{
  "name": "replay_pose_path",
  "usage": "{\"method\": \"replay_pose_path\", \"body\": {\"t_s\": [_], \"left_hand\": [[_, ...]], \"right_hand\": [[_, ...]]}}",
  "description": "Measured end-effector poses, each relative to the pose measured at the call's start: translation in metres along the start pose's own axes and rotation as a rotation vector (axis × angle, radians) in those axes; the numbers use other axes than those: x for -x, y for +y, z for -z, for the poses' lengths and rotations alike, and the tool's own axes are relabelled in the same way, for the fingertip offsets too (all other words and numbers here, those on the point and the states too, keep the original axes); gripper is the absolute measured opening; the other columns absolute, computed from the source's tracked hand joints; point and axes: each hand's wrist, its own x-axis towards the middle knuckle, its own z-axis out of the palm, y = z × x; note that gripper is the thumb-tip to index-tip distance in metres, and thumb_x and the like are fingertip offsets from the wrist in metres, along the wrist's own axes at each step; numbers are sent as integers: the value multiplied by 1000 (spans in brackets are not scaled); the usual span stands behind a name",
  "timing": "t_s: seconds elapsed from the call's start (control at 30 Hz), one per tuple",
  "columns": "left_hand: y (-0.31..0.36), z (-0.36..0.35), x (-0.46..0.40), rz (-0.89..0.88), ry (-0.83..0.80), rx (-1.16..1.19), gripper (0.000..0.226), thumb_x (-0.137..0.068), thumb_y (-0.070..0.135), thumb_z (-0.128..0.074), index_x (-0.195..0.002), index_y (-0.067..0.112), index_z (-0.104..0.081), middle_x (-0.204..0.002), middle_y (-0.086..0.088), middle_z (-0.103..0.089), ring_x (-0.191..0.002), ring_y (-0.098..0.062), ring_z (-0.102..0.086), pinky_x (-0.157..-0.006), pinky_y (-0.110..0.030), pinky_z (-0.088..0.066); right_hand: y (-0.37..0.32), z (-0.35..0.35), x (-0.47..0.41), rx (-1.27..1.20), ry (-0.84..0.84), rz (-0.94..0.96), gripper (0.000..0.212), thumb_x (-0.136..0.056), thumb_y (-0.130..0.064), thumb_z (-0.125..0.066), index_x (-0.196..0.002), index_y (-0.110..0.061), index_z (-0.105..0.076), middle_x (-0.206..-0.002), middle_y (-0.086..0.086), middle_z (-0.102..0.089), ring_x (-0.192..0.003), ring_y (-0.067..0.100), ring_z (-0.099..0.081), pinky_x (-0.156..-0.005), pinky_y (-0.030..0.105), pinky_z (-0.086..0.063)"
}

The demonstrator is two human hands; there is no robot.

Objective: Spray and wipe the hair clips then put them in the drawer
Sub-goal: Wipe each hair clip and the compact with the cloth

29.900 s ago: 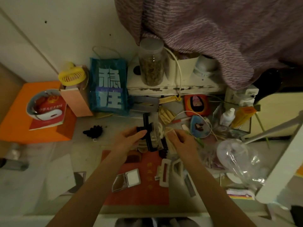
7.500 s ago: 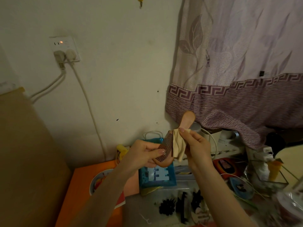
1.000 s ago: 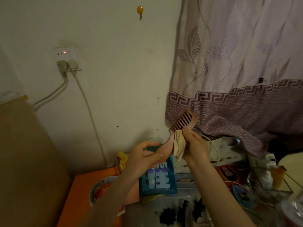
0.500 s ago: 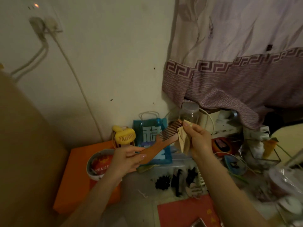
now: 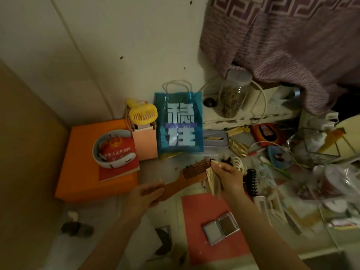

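Low over table, left hand [image 5: 145, 193] grips brown wooden comb [image 5: 191, 171]; right hand [image 5: 228, 175] pinches beige cloth [image 5: 213, 180].

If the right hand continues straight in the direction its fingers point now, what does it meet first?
Probably the toothed head of the brown wooden comb, just beyond the right hand and its beige cloth; depth is unclear.

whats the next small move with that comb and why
Probably set the wooden comb down on the desk: the left hand holds its handle low over the surface, while the right hand pinches the beige cloth beside its teeth, so wiping looks finished.
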Motion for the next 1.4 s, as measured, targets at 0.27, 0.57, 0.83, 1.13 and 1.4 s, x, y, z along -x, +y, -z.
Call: {"method": "replay_pose_path", "body": {"t_s": [0.27,0.57,0.83,1.13,1.4], "left_hand": [[-54,4,-26,159,52,-16,16,-83,6,-69,-96,13,-72,-99,-3,-67,-88,-14,-63,-66,-21,-52],[-93,5,-75,185,6,-161,19,-81,2,-71,-98,10,-72,-93,0,-67,-83,-10,-61,-61,-14,-51],[-111,-13,-97,163,3,-185,24,-80,-2,-71,-103,4,-70,-85,-2,-67,-72,-10,-62,-56,-11,-51],[-123,-26,-106,113,122,-320,23,-69,8,-83,-72,25,-67,-71,3,-67,-57,-9,-58,-53,-18,-46],[-132,-23,-104,56,174,-345,25,-68,10,-84,-72,28,-67,-80,8,-68,-81,-14,-65,-80,-33,-54]], "right_hand": [[65,22,-24,130,153,-72,18,-86,-10,-69,-68,-9,-66,-61,3,-67,-61,21,-64,-62,33,-53],[105,44,-32,206,154,-189,14,-90,-7,-61,-80,-11,-69,-65,0,-65,-57,14,-61,-54,31,-53],[123,51,-36,137,133,-209,23,-93,-11,-60,-72,-1,-62,-57,8,-58,-55,23,-55,-56,37,-47],[123,48,-41,103,165,-202,24,-91,-10,-62,-68,-2,-63,-52,9,-58,-51,22,-56,-53,33,-48],[130,51,-40,176,177,-205,15,-89,-13,-66,-75,-7,-69,-61,5,-66,-55,19,-62,-53,28,-52]]}}
